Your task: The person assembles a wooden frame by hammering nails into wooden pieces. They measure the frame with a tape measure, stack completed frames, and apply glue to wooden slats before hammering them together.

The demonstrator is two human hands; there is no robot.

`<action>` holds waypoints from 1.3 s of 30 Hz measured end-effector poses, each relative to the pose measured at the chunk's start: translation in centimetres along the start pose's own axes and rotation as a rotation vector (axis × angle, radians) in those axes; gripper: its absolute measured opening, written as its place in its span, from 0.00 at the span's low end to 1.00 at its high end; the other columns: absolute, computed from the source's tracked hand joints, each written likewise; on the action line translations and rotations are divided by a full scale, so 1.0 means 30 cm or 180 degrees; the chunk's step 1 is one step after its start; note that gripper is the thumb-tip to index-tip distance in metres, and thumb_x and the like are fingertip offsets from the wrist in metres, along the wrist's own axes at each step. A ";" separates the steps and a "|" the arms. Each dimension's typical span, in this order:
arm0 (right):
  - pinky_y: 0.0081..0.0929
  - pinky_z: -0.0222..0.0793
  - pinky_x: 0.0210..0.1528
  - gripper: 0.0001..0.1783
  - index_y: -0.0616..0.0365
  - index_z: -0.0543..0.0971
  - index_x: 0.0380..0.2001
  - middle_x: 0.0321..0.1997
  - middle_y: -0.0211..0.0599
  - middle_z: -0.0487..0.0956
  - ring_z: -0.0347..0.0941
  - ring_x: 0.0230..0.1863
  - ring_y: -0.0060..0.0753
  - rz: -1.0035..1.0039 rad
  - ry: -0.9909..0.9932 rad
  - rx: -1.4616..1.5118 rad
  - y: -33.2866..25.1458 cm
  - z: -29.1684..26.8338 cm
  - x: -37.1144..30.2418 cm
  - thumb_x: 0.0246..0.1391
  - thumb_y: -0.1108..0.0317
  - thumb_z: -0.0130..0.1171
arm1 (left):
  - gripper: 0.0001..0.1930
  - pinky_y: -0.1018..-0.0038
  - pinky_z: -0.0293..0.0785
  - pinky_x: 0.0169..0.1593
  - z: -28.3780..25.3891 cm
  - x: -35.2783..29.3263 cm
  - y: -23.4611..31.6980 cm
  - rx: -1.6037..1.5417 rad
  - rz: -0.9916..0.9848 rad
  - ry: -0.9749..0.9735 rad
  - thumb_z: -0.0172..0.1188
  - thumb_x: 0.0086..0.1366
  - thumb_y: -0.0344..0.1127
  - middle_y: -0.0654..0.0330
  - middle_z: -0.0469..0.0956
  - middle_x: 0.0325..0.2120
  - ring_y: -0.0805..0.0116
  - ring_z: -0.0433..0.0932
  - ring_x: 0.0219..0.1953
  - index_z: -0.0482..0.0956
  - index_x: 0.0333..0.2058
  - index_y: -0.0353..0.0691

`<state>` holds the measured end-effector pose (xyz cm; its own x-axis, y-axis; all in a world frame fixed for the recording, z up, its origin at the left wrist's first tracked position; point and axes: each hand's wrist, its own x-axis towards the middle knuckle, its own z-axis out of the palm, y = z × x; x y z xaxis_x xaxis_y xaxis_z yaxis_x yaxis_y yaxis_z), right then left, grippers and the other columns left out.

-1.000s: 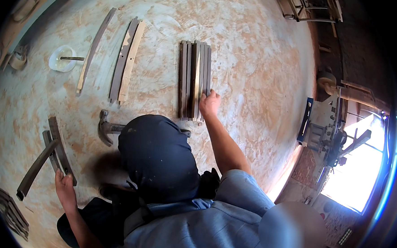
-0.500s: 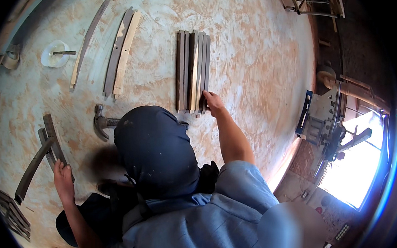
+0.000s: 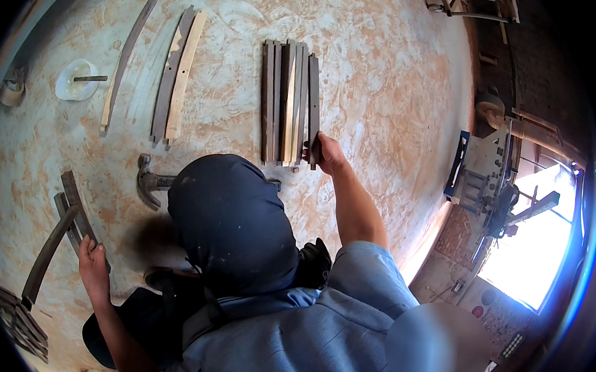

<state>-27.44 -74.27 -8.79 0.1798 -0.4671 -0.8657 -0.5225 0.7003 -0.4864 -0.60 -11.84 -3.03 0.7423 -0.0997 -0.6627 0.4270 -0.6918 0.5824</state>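
Observation:
My right hand (image 3: 329, 154) grips the lower end of a dark wooden strip (image 3: 313, 109), its fingers closed round it. That strip stands slightly apart from a row of several similar strips (image 3: 268, 103) lying side by side, one of them partly pale. At lower left, my left hand (image 3: 93, 269) is closed on the near end of a dark wooden piece (image 3: 76, 194). Another short piece lies beside it, and a curved dark piece (image 3: 45, 253) crosses them. A claw hammer (image 3: 151, 182) lies between my hands, its handle partly hidden behind a dark cloth-covered shape.
A white bowl (image 3: 67, 90) with a stick across it sits at upper left. Near it lie a curved strip (image 3: 126, 62), a dark strip (image 3: 171, 78) and a pale strip (image 3: 185, 79). More slats (image 3: 18, 323) lie at the lower left edge. A machine (image 3: 477, 175) stands at right.
My right hand has moved the outermost strip a little to the right, opening a gap from the row. My left hand has stayed almost still.

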 end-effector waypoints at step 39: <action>0.30 0.73 0.24 0.28 0.66 0.72 0.46 0.37 0.40 0.77 0.75 0.27 0.32 -0.0892 -0.1791 -0.3989 -0.273 1.527 -0.259 0.57 0.49 0.58 | 0.22 0.63 0.76 0.49 -0.803 -0.310 0.331 -0.4478 0.3595 0.0298 0.52 0.68 0.43 0.44 0.68 0.58 0.54 0.76 0.49 0.72 0.52 0.30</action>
<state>13.62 -51.66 -3.48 0.5502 -0.0241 -0.8347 -0.7476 -0.4595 -0.4795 9.17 -0.54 20.26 0.9564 0.0281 0.2906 -0.2160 0.7378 0.6395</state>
